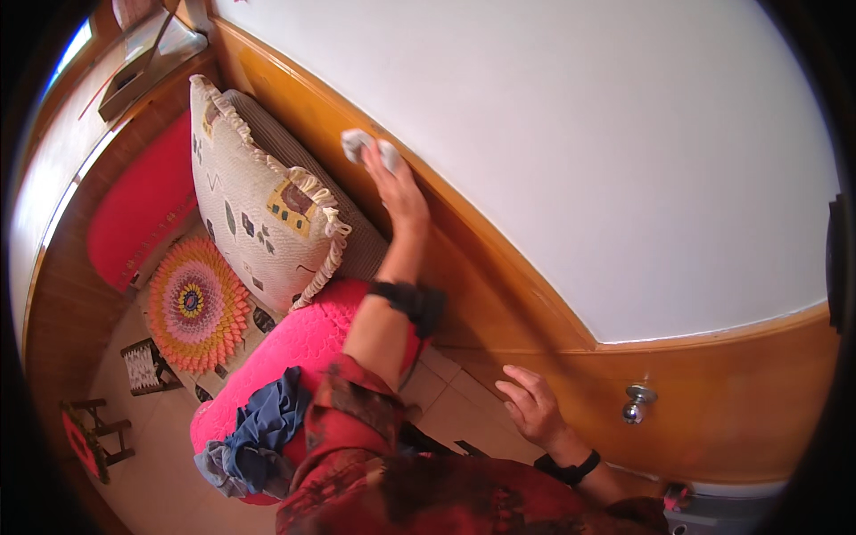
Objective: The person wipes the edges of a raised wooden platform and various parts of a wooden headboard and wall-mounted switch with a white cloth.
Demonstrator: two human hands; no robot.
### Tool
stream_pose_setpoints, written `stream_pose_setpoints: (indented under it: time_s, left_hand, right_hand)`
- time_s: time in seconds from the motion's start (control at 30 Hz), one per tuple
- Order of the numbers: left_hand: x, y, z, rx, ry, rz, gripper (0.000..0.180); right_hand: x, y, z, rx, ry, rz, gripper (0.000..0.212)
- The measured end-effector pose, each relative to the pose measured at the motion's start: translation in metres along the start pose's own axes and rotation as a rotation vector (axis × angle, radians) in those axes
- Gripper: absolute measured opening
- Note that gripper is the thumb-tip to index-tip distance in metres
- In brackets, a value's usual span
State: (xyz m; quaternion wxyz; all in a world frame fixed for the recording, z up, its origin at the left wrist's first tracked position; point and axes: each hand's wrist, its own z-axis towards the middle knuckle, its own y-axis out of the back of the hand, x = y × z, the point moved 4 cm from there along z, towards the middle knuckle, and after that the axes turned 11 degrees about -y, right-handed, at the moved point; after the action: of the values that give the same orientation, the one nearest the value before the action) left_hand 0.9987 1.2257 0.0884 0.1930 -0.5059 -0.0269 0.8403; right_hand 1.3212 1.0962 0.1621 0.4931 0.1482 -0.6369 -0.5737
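White cloth (357,144): one, bunched; placed at the wooden panel (464,281), just below the raised trim (490,245) bordering the white wall (624,160); firmness of contact impossible to tell
Left hand (401,192): grip closed on the white cloth, reaching well forward
Right hand (533,408): grip empty, fingers loosely parted, near the lower panel, apart from a round metal knob (635,407)
Cream patterned cushion (236,192): one, tilted, in front of a striped cushion (299,165), near the left hand
Blue fabric (267,419): crumpled, on a bright pink seat (299,343)
Step in hand, by judgement: wiping down the wooden panel
Next move, by judgement: flat, steady pressure and a slide along the trim, clear of the cushion's ruffled edge
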Motion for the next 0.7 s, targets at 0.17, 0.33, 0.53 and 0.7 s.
stream_pose_setpoints:
  time_s: [0.17, 0.33, 0.53, 0.7]
  left_hand:
    - [0.041, 0.004, 0.015, 0.028, 0.033, 0.064, 0.048]
    - [0.105, 0.011, -0.098, 0.030, 0.214, 0.029, 0.051]
    - [0.079, 0.011, -0.288, 0.073, 0.651, -0.053, 0.058]
    - [-0.002, -0.009, -0.340, 0.045, 0.875, -0.149, 0.059]
  right_hand:
    - [-0.011, -0.016, 0.015, 0.056, -0.050, 0.016, 0.030]
    - [-0.016, -0.020, 0.007, 0.080, -0.065, 0.056, 0.029]
    - [-0.028, -0.018, -0.035, 0.145, -0.094, 0.053, 0.031]
    - [-0.043, -0.013, -0.080, 0.084, -0.111, 0.101, 0.031]
